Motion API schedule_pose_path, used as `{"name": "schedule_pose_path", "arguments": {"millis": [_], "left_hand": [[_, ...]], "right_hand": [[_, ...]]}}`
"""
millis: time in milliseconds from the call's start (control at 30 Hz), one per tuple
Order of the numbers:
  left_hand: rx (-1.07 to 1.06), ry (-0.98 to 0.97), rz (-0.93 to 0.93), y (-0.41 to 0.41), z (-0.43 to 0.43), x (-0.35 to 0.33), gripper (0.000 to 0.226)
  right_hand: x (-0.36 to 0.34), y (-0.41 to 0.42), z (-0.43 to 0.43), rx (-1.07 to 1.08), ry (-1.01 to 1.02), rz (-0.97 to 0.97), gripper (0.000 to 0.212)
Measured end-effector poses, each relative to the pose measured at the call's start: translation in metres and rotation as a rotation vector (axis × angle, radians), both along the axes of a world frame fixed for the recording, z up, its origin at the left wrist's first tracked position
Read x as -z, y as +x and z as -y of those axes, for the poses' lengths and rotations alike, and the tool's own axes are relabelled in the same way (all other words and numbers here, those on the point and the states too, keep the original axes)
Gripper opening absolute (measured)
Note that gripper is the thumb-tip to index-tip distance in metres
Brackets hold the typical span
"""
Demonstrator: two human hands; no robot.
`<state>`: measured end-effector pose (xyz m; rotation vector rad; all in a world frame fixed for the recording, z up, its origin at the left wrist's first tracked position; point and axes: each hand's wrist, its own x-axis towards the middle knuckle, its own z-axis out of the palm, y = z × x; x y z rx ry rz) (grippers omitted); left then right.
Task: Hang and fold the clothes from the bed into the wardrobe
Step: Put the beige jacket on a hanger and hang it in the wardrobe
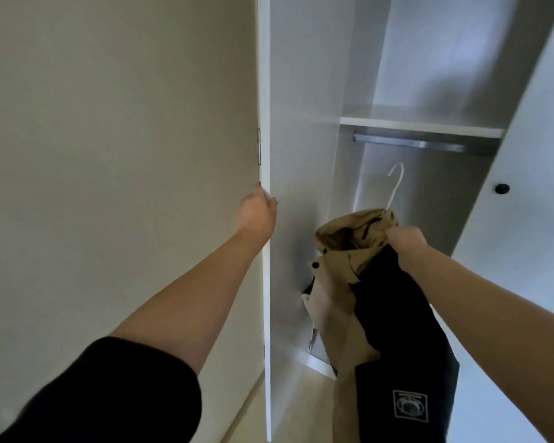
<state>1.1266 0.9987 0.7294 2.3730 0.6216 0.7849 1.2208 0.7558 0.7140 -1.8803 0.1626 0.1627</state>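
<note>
A white wardrobe stands open in front of me. My left hand (259,208) grips the edge of its left door (265,91), fingers wrapped round the far side and hidden. My right hand (405,243) holds a tan and black jacket (349,302) by its collar, bunched on a white hanger (395,183) whose hook points up. The jacket hangs in front of the wardrobe opening, below the metal rail (410,142), and the hook is a little under the rail, not touching it.
A white shelf (419,123) sits just above the rail. The right door (525,155) stands ajar with a black knob (502,188). A plain grey wall (109,139) fills the left. Pale flooring (304,404) shows below the wardrobe.
</note>
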Motion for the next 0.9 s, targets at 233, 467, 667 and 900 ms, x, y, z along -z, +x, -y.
{"name": "schedule_pose_path", "arguments": {"millis": [233, 467, 667, 900], "left_hand": [[-0.033, 0.365, 0.157, -0.003, -0.029, 0.0, 0.076], [0.612, 0.578, 0.269, 0.01, 0.023, -0.008, 0.019], [0.742, -0.133, -0.453, 0.066, 0.068, -0.013, 0.041], [0.685, 0.194, -0.546, 0.12, 0.1, -0.003, 0.024]], "right_hand": [[-0.017, 0.006, -0.045, 0.0, 0.357, -0.095, 0.025], [-0.027, 0.019, -0.049, 0.026, 0.499, -0.141, 0.018], [-0.024, 0.041, -0.042, 0.04, 0.536, -0.142, 0.011], [-0.017, 0.078, -0.019, 0.005, 0.569, -0.166, 0.022]]}}
